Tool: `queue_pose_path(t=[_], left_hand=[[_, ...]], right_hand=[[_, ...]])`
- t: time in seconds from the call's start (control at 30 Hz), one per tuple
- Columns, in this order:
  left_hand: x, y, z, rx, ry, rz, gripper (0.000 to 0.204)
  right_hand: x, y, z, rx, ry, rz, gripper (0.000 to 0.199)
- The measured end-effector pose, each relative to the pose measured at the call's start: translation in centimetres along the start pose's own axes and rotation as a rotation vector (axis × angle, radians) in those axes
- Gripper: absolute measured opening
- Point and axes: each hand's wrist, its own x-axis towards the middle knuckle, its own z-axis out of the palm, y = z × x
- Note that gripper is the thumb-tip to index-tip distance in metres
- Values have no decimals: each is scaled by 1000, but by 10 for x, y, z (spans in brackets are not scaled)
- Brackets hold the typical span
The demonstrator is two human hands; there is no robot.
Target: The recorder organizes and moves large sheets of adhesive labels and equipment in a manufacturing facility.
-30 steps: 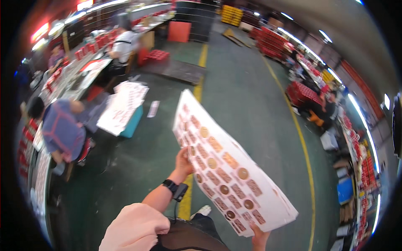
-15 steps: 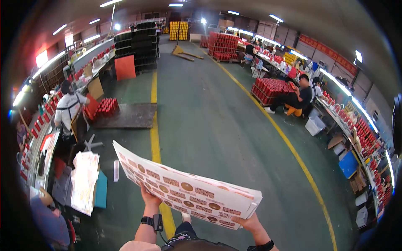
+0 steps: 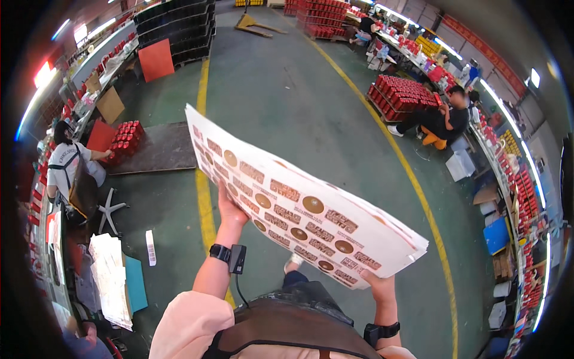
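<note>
A large stack of white sheets [image 3: 276,191], printed with gold-brown discs and reddish-brown blocks of pattern, is held out in front of me, tilted down toward the right. My left hand [image 3: 231,206] grips its lower left edge, with the thumb side against the printed face and the other fingers mostly hidden. At the lower right corner, my right hand [image 3: 379,283] closes on the sheets with its thumb on the face. Several loose layers show along the stack's right end.
Yellow floor lines [image 3: 412,173] flank the green aisle. Left are a flat dark platform [image 3: 164,149], a co-worker [image 3: 69,164] handling red cans, and papers [image 3: 109,278] by a teal box [image 3: 135,284]. A seated person [image 3: 451,122] and white bin [image 3: 459,166] are right; a yellow pallet jack [image 3: 254,25] is ahead.
The sheets have come higher and shifted right in view, with both hands still on them. My view has tipped further down, and the left co-worker now reaches to the red cans.
</note>
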Motion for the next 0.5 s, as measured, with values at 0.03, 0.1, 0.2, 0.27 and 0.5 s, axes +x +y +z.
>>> queue_pose_path(t=[0.03, 0.1, 0.2, 0.27, 0.5], left_hand=[[23, 2, 1, -2, 3, 8, 73], [55, -11, -6, 18, 85, -4, 71], [144, -24, 8, 3, 41, 110, 69], [185, -24, 17, 40, 74, 177, 70], [283, 0, 4, 52, 306, 308, 60]], right_hand=[[21, -1, 3, -1, -9, 2, 63], [52, 0, -4, -47, -11, 13, 64], [178, -43, 6, -35, -130, 4, 61], [260, -45, 2, -97, -199, 28, 60], [452, -53, 38, -149, -529, 118, 60]])
